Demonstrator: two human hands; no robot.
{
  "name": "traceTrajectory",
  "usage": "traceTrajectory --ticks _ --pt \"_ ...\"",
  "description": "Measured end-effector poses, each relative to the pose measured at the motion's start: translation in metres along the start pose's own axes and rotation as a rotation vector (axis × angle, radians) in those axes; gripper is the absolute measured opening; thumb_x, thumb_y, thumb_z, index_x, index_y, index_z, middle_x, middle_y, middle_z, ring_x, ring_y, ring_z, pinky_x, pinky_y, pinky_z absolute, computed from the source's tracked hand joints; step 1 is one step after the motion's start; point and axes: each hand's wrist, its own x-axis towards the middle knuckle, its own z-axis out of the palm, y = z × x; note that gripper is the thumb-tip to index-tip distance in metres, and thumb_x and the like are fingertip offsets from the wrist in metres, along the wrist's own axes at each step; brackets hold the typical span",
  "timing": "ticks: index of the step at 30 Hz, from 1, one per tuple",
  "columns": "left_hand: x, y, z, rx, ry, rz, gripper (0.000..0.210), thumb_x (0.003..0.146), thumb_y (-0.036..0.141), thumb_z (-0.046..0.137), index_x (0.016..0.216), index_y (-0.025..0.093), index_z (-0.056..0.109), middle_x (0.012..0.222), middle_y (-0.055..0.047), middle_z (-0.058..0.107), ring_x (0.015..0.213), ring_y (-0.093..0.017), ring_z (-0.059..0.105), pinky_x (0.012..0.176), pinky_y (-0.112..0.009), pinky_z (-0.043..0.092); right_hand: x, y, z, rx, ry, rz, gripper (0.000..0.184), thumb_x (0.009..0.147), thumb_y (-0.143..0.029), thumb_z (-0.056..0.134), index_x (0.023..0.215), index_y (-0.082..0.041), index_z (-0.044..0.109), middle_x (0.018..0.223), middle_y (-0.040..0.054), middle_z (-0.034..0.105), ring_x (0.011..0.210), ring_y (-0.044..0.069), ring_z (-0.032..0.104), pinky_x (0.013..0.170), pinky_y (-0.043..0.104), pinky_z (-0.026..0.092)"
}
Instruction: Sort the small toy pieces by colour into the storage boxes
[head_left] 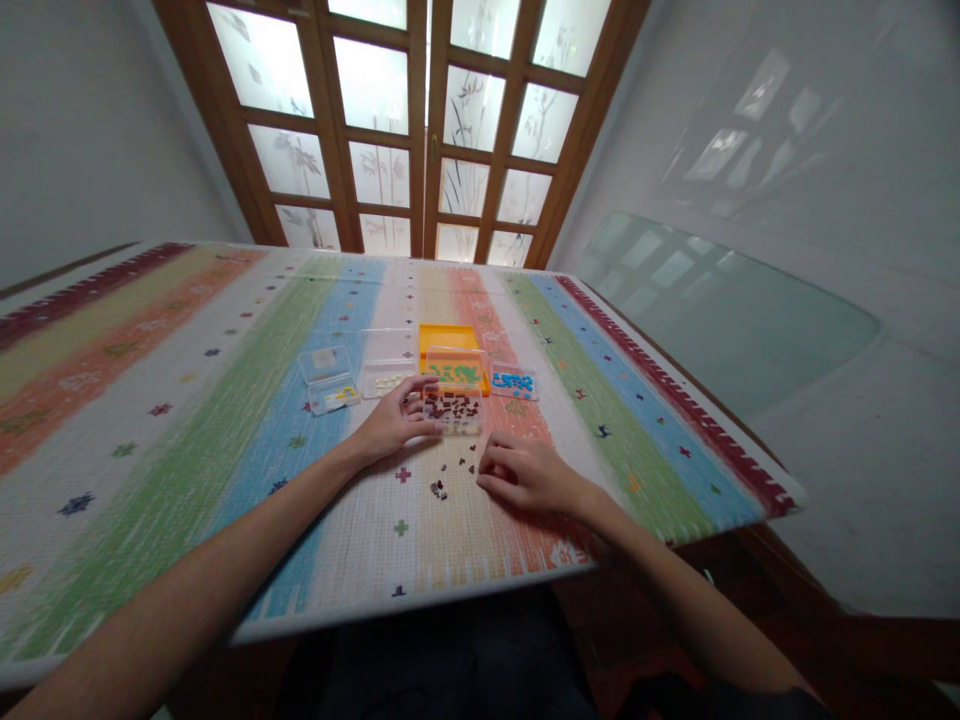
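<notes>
My left hand (397, 420) grips the left side of a clear plastic box (453, 428), index finger at its far corner and thumb at its near one. Many small dark brown pieces (454, 405) lie inside. On the cloth in front of the box are several loose dark pieces (439, 490), some clustered, some scattered. Just right of them rests my right hand (525, 472), its fingers curled and drawn together. Whatever may be between those fingertips is hidden or too small to make out.
Behind the brown pieces stand a yellow box (448, 338) and a clear box with green pieces (454, 373). Blue pieces fill a box (514, 382) on the right. Boxes with pale pieces (388, 382) and yellow pieces (341, 397) sit left. A striped cloth (322, 500) covers the table.
</notes>
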Motion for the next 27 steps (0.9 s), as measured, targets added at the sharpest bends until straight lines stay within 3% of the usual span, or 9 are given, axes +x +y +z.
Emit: traceTrajectory --ticks 10,20,27 --pt "0.0 -0.003 -0.001 -0.007 -0.016 0.026 0.071 0.064 0.018 0.089 0.128 0.022 0.059 0.132 -0.012 0.061 0.107 -0.026 0.068 0.104 -0.05 0.05 0.007 -0.003 0.009 -0.059 0.049 -0.028 0.013 0.096 -0.028 0.06 0.099 -0.018 0.067 0.102 0.0074 0.065 0.08 0.016 0.058 0.07 0.028 0.041" --pt "0.0 -0.002 0.0 0.008 0.004 0.025 0.072 0.063 0.018 0.09 0.128 0.021 0.06 0.132 -0.012 0.061 0.112 -0.028 0.067 0.109 -0.053 0.047 0.012 -0.001 0.015 -0.024 0.048 -0.056 0.012 0.096 -0.017 0.057 0.099 -0.017 0.068 0.099 0.0077 0.066 0.082 0.016 0.058 0.071 0.028 0.041" --pt "0.0 -0.001 0.0 -0.005 0.002 0.018 0.072 0.061 0.019 0.092 0.126 0.021 0.06 0.131 -0.012 0.06 0.113 -0.028 0.067 0.109 -0.053 0.048 0.01 0.005 0.017 -0.06 0.066 -0.074 0.015 0.1 -0.018 0.054 0.099 -0.017 0.069 0.103 0.0085 0.066 0.082 0.015 0.059 0.069 0.027 0.04"
